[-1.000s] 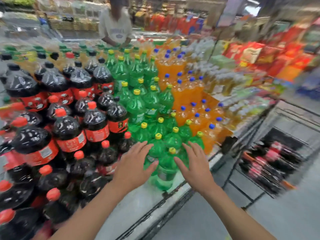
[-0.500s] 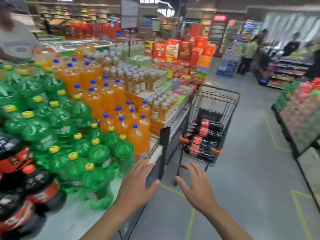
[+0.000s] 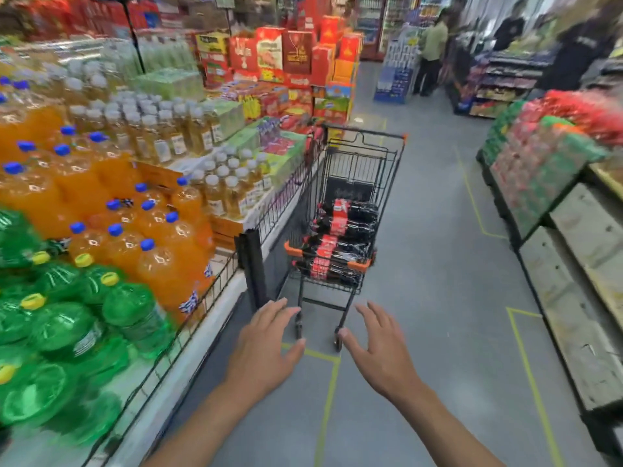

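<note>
A black wire shopping cart (image 3: 391, 163) with orange corner bumpers stands in the aisle ahead of me, and packs of dark cola bottles (image 3: 340, 237) lie in it. My left hand (image 3: 266, 348) and my right hand (image 3: 381, 352) are both stretched out in front of me with spread fingers, empty, a short way in front of the cart and not touching it. On my left a low display holds green soda bottles (image 3: 67, 325) and orange soda bottles (image 3: 161, 261).
A wire rail (image 3: 215, 294) edges the bottle display on the left. Stacked cases and a pallet shelf (image 3: 546, 183) line the right side. Yellow floor lines (image 3: 327, 399) mark the grey aisle. People (image 3: 431, 52) stand by shelves far ahead.
My view has swung right from the bottle display to the aisle, so the cart now stands straight ahead. Both hands stay out in front, empty.
</note>
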### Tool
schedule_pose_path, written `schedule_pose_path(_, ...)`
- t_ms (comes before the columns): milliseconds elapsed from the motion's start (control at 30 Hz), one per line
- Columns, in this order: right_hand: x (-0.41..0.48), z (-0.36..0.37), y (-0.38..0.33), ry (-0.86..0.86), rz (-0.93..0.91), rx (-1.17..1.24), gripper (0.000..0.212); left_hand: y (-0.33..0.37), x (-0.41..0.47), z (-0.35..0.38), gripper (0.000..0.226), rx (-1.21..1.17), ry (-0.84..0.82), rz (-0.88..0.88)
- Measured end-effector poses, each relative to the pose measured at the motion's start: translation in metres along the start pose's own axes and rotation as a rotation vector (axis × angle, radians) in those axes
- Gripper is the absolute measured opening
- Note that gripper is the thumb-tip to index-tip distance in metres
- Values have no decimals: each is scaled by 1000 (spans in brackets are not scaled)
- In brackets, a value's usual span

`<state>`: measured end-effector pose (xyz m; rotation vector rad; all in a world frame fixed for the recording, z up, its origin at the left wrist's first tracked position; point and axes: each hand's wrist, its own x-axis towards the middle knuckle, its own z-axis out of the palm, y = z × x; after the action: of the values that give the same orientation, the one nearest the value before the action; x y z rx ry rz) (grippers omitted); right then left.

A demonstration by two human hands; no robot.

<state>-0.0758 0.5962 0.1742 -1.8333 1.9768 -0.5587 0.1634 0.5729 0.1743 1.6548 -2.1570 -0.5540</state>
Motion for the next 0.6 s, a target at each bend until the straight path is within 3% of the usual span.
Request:
schedule_pose_path(100,13,-5,14,-19,33,9,77,13,24,11,59,7,-7,11)
schedule_pose_path(200,30,-8,26,-20,52,22,93,20,53,21,59,-6,-10,14)
schedule_pose_path(300,57,-10,39,-10,79,26,95,18,91,34,59,-27,-30,22)
schedule_pose_path(467,116,-16,61,-44,108,1,71,10,163,47,54,-107,-94,30)
schedule_pose_path(600,167,-23,73,-69,167,35,68,-2,222,57,51,-117,-180,17)
